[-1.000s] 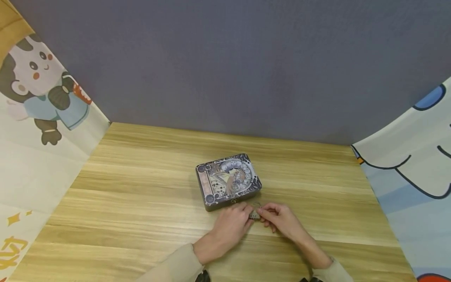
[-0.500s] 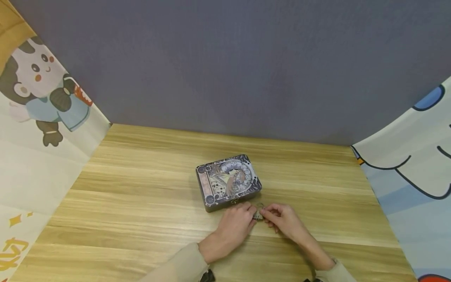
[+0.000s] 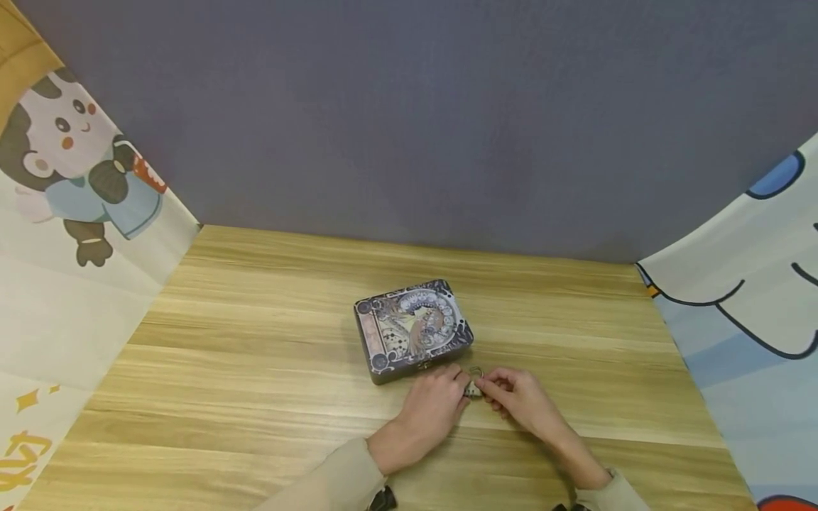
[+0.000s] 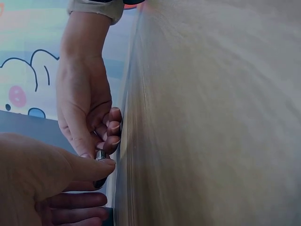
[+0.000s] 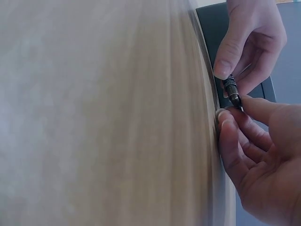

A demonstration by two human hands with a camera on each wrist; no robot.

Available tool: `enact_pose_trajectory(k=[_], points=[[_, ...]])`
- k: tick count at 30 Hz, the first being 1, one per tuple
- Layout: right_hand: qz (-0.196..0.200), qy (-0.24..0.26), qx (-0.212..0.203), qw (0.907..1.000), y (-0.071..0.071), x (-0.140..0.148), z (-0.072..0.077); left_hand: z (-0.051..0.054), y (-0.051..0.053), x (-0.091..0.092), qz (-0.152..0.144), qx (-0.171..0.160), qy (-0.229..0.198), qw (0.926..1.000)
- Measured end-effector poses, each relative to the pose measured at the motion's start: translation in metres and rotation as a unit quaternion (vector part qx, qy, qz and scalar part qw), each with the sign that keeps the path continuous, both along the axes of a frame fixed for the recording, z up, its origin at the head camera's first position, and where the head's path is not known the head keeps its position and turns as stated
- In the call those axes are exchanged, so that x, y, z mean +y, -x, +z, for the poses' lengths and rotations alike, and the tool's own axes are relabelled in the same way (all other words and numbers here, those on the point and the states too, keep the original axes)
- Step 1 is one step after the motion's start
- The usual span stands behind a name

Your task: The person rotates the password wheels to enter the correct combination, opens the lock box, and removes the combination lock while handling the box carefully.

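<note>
A small metal padlock point(image 3: 473, 389) with a curved shackle and what look like number dials is between the two hands. My left hand point(image 3: 435, 404) pinches its body from the left, thumb and forefinger on it. From the right, my right hand point(image 3: 520, 399) pinches the other side with thumb and fingertips. The right wrist view shows the padlock point(image 5: 231, 89) edge-on between both hands; in the left wrist view most of it is hidden by fingers. Just behind the left hand lies a dark rectangular box point(image 3: 415, 330) with an ornate printed lid and a small brass clasp point(image 3: 424, 365), its lid down.
The wood-grain table point(image 3: 255, 341) carries the box and both forearms. A grey panel point(image 3: 409, 128) rises at the back edge. Printed cartoon cloths hang on the left point(image 3: 77, 298) and right point(image 3: 735, 341).
Both hands and the padlock have shifted slightly to the right, away from the box's clasp. Each hand keeps its pinch, and the box stays in place.
</note>
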State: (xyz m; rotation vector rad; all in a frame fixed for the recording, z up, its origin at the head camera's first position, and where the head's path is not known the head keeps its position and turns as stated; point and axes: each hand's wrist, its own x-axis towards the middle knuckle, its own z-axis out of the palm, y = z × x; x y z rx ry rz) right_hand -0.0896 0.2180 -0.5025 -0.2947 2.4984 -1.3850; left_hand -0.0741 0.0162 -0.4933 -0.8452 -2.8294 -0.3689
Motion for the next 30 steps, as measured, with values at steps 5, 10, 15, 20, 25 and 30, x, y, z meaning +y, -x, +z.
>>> enact_pose_trajectory(k=[5, 10, 15, 20, 25, 30], points=[[0.006, -0.016, 0.024, 0.9996, 0.002, 0.002, 0.001, 0.0, 0.002, 0.002, -0.001, 0.005, 0.003, 1.0], [0.006, -0.037, 0.042, 0.9984, 0.003, 0.003, 0.002, 0.001, 0.003, 0.005, -0.002, 0.004, 0.004, 1.0], [0.007, -0.05, 0.058, 0.997, 0.003, 0.003, 0.003, 0.0, 0.004, 0.007, 0.0, 0.004, 0.016, 0.9999], [0.004, -0.055, 0.054, 0.997, 0.002, 0.004, 0.003, 0.0, 0.004, 0.008, 0.001, -0.001, 0.027, 0.9996], [0.003, -0.059, 0.049, 0.9971, 0.003, 0.005, 0.003, -0.001, 0.004, 0.01, 0.0, -0.005, 0.027, 0.9996], [0.004, -0.069, 0.053, 0.9962, 0.003, 0.006, 0.003, -0.001, 0.004, 0.011, 0.0, -0.005, 0.025, 0.9997]])
